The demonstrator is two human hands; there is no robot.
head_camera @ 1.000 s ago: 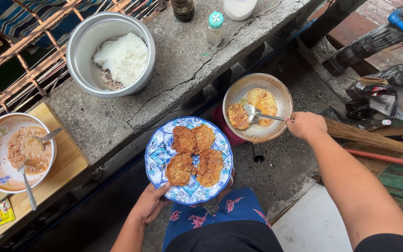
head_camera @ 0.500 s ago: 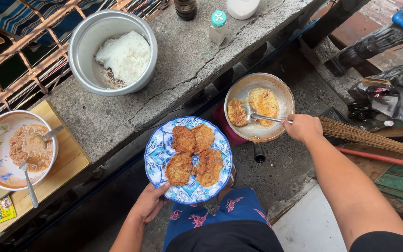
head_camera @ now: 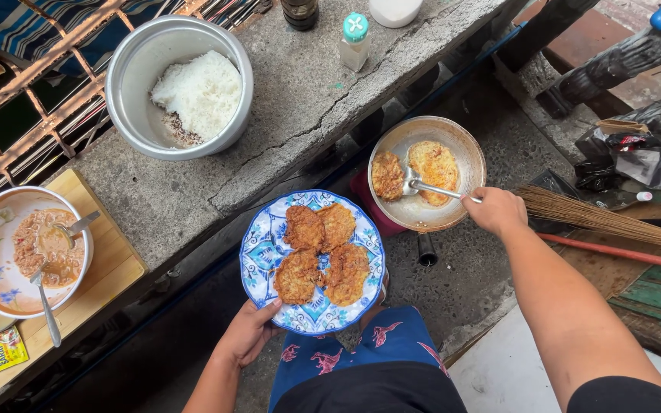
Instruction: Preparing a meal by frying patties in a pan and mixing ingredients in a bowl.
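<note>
My left hand [head_camera: 248, 333] grips the near rim of a blue-and-white patterned plate [head_camera: 258, 252] that carries several browned fried patties [head_camera: 320, 253]. My right hand [head_camera: 496, 209] holds the handle of a metal spatula [head_camera: 431, 188]; its blade lies in a round metal frying pan [head_camera: 455, 215] between two patties. The smaller patty [head_camera: 388, 175] is on the pan's left. The larger, paler one [head_camera: 434, 169] is on the right. The pan sits low on a red stove, right of the plate.
A cracked concrete ledge [head_camera: 292, 107] bears a metal pot of white rice [head_camera: 181, 86], a small teal-capped bottle [head_camera: 354, 40] and a dark jar. At left, a floral bowl of mixture with two spoons [head_camera: 26, 248] rests on a wooden board. A broom [head_camera: 606, 222] lies at right.
The spatula blade has shifted a little within the pan, and the smaller patty now lies higher on the left. The plate stays held in place.
</note>
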